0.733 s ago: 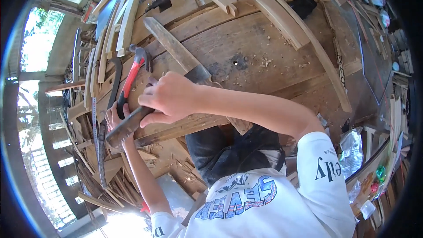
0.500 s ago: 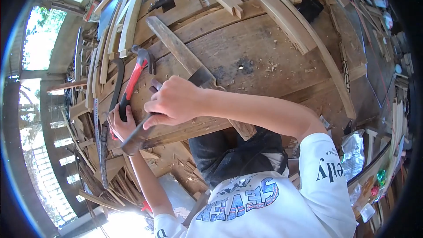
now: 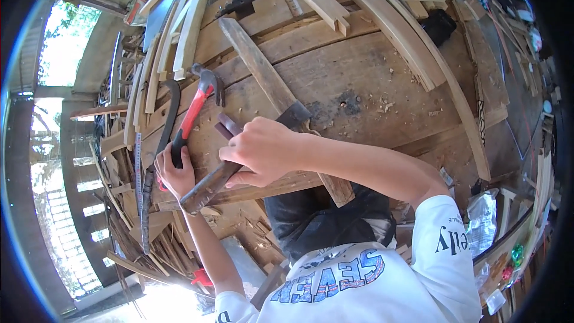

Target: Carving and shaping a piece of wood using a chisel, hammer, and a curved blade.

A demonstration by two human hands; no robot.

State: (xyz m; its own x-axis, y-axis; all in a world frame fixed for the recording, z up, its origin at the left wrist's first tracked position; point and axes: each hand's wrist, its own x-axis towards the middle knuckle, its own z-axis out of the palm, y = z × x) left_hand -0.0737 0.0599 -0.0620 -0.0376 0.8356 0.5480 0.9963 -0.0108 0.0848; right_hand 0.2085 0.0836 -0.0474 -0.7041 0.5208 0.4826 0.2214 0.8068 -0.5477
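My left hand (image 3: pixel 175 172) is closed around the black lower grip of a claw hammer (image 3: pixel 194 110) with a red and black handle, whose head points away from me on the bench. My right hand (image 3: pixel 262 151) is wrapped round a dark brown, worn tool handle (image 3: pixel 210 188). The handle's thick end sticks out toward my left forearm. A purple-brown end piece (image 3: pixel 227 125) shows beyond my knuckles; the tool's kind I cannot tell. Just past my right wrist, a long wooden bar (image 3: pixel 257 63) lies aslant with a dark flat piece (image 3: pixel 293 113) across it.
The worn wooden workbench (image 3: pixel 323 72) carries shavings. A dark curved bar (image 3: pixel 167 116) lies left of the hammer. Light wood strips (image 3: pixel 190 36) are piled at far left, and long curved boards (image 3: pixel 388 30) at far right. A toothed blade (image 3: pixel 245 1) lies at the back.
The whole view has shifted, so the bench appears farther right and lower. My right hand has moved slightly toward me with its tool. The left hand stays on the hammer grip.
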